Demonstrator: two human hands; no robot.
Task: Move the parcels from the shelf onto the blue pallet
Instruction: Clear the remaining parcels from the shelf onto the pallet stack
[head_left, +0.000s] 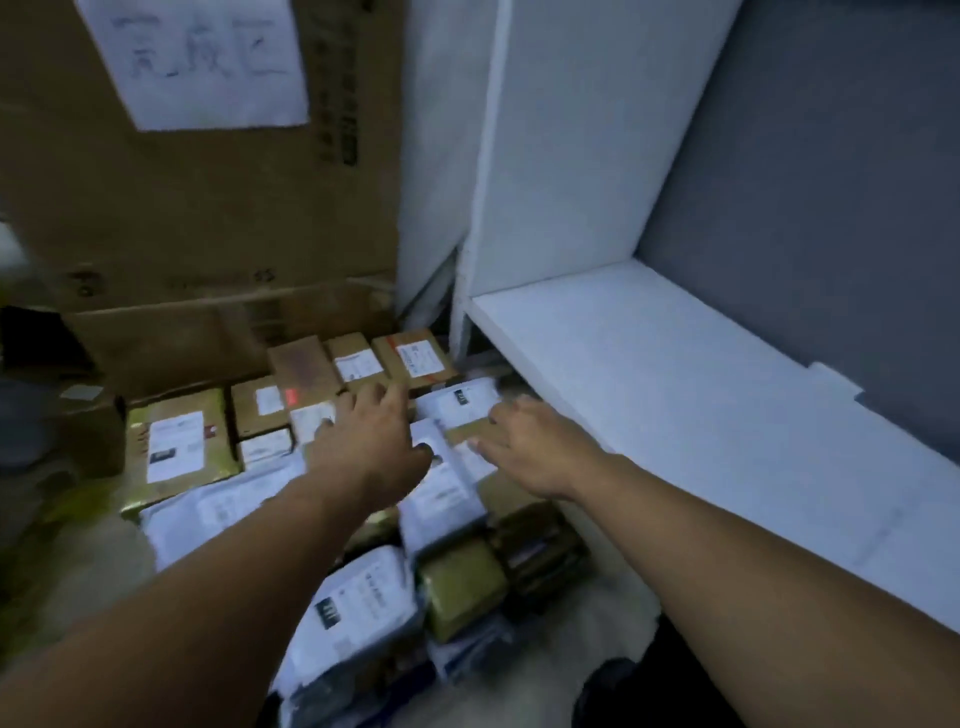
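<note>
Several parcels lie packed together low down at the centre: brown cardboard boxes with white labels (415, 356) at the back, white plastic mailer bags (358, 597) in front, and a larger box with a big label (176, 441) on the left. The blue pallet is hidden under them. My left hand (366, 441) hovers over the middle of the pile, fingers spread and holding nothing. My right hand (540, 449) reaches beside it over a small brown parcel (470, 431) and a white mailer (441, 483), fingers apart; whether they touch it is unclear. The white shelf (701, 415) on the right is bare.
A tall cardboard box (208, 208) with a white paper sign (202, 57) stands behind the pile. A white upright panel (571, 156) and a grey wall (831, 208) bound the shelf. Dark objects sit at the far left.
</note>
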